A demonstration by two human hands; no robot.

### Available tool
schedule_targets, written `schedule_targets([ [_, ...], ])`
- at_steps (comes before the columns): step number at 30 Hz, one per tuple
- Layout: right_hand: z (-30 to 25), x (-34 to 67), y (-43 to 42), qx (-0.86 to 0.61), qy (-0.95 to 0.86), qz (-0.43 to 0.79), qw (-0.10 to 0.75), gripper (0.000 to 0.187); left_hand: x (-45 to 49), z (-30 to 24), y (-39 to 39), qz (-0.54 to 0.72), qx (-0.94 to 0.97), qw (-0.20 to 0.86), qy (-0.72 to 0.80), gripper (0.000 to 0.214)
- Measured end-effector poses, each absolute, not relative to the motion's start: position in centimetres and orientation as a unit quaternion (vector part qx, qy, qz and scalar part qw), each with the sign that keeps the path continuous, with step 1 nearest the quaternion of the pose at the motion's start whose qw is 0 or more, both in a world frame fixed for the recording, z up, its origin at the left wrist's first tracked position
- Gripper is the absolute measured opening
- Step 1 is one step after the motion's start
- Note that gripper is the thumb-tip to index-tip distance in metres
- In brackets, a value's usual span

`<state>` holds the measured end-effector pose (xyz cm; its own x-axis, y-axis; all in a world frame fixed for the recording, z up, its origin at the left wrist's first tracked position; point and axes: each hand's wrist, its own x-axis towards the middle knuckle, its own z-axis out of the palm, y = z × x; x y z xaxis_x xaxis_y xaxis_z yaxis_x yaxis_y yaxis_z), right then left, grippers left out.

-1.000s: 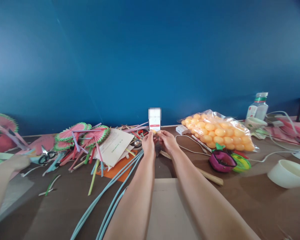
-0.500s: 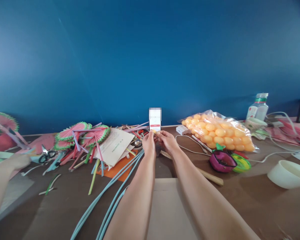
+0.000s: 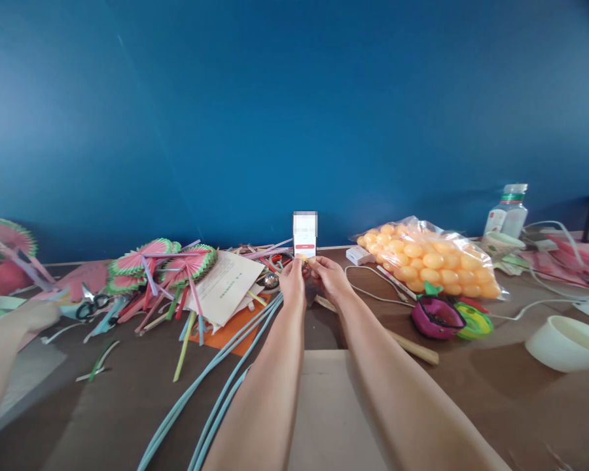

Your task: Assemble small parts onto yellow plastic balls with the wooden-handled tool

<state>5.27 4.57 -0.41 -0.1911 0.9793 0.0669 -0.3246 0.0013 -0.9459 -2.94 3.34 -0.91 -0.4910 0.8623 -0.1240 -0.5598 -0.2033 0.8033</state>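
Both arms reach forward over the middle of the table. My left hand (image 3: 292, 280) and my right hand (image 3: 330, 276) are close together, their fingertips pinched around a small yellow piece (image 3: 303, 258), too small to name. Just behind the fingers stands a phone (image 3: 305, 232), upright against the blue wall, its screen lit white with a red bar. A silver ball-like object (image 3: 271, 280) lies left of my left hand. Beneath my forearms is a wooden stick (image 3: 415, 348), partly hidden, and a beige board (image 3: 331, 412).
Paper watermelon fans (image 3: 144, 261), paper strips, a printed sheet (image 3: 228, 288) and scissors (image 3: 91, 304) lie left, beside another person's hand (image 3: 39, 317). Blue tubes (image 3: 216, 373) run forward. To the right are a bag of orange balls (image 3: 432, 258), a purple pouch (image 3: 436, 317) and a white bowl (image 3: 567, 343).
Almost nothing differs. My hands keep the same pinched hold on the small yellow piece, and the view has shifted very slightly.
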Motion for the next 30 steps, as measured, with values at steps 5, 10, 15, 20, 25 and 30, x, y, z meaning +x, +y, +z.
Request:
schedule_targets([
  [5, -0.73, 5.22, 4.83, -0.365, -0.477, 0.596, 0.532, 0.036, -2.89, -1.03, 3.38, 0.754, 0.188, 0.469, 0.419, 0.027],
  [10, -0.98, 5.21, 4.97, -0.384, -0.494, 0.570, 0.533, 0.032, -2.91, -1.27, 3.56, 0.754, 0.195, 0.467, 0.419, 0.027],
  [15, -0.82, 5.09, 4.81, -0.401, -0.496, 0.558, 0.531, 0.031, -2.92, -1.29, 3.52, 0.749, 0.198, 0.472, 0.420, 0.029],
  [20, -0.86, 5.14, 4.84, -0.409, -0.505, 0.544, 0.531, 0.031, -2.81, -1.12, 3.36, 0.748, 0.198, 0.473, 0.421, 0.028],
  [25, -0.76, 5.20, 4.80, -0.411, -0.497, 0.546, 0.534, 0.031, -2.80, -1.15, 3.32, 0.743, 0.200, 0.470, 0.432, 0.028],
  [30, -0.50, 5.20, 4.64, -0.420, -0.493, 0.532, 0.545, 0.030, -2.76, -1.40, 3.34, 0.734, 0.213, 0.460, 0.452, 0.031],
])
